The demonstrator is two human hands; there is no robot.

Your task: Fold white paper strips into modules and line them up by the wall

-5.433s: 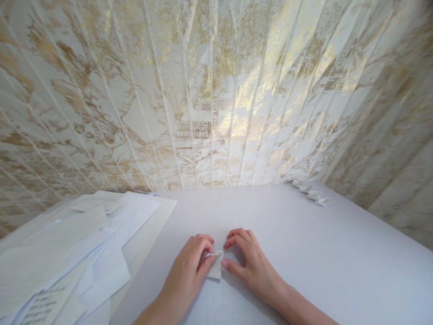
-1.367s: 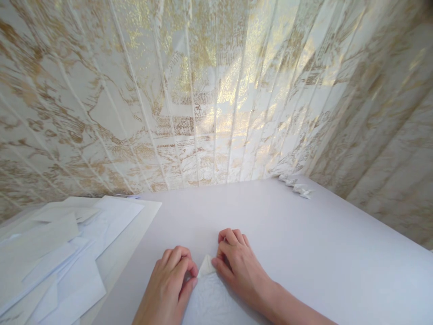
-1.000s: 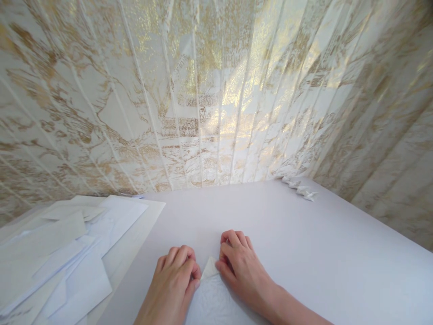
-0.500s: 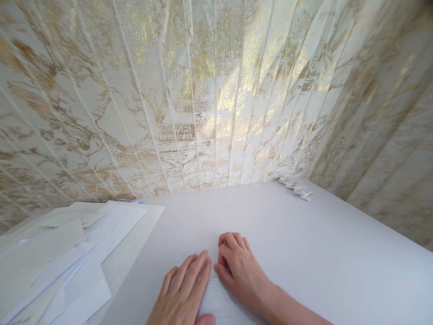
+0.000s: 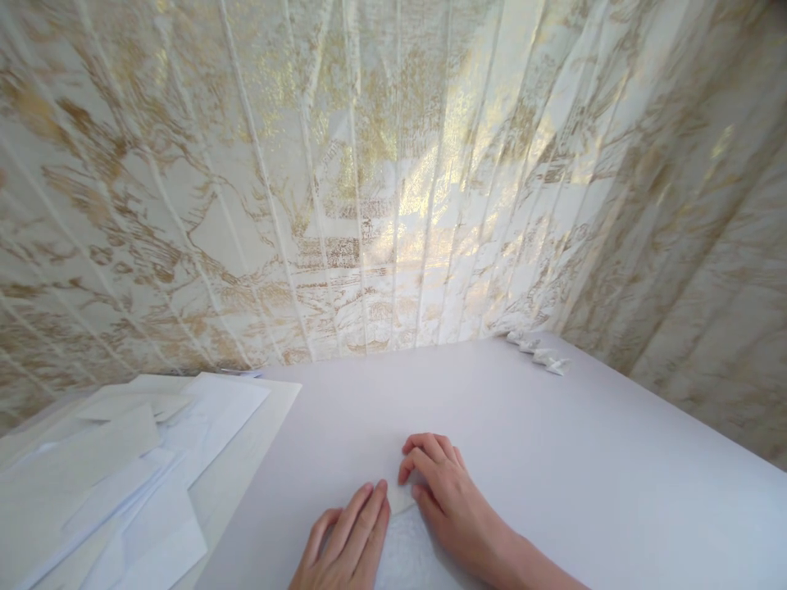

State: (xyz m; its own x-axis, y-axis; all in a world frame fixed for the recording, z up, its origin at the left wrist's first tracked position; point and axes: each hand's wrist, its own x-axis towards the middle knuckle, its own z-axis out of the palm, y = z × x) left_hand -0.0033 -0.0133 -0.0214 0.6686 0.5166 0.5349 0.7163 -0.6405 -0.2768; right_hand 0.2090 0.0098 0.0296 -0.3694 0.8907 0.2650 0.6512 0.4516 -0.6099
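Note:
A small folded piece of white paper (image 5: 406, 537) lies on the white tabletop between my two hands. My left hand (image 5: 350, 537) rests along its left side, fingers stretched out flat and close together; its thumb is out of view. On the other side, my right hand (image 5: 446, 492) has loosely bent fingers, with a gap between thumb and forefinger. That thumb is at the paper's upper right edge, and the fingertips are just above the paper's far end. The paper's near end runs out of the frame.
A loose pile of white paper sheets (image 5: 166, 524) covers the table's left side. Several small folded white paper figures (image 5: 541, 356) stand in a row at the far right corner. Patterned cream and gold curtains (image 5: 369, 205) hang behind the table (image 5: 590, 475) and along its right.
My left hand has slid slightly right and nearer to me. The right hand's thumb and forefinger have opened apart, and more of the paper's far end shows between the hands. The view has tilted slightly.

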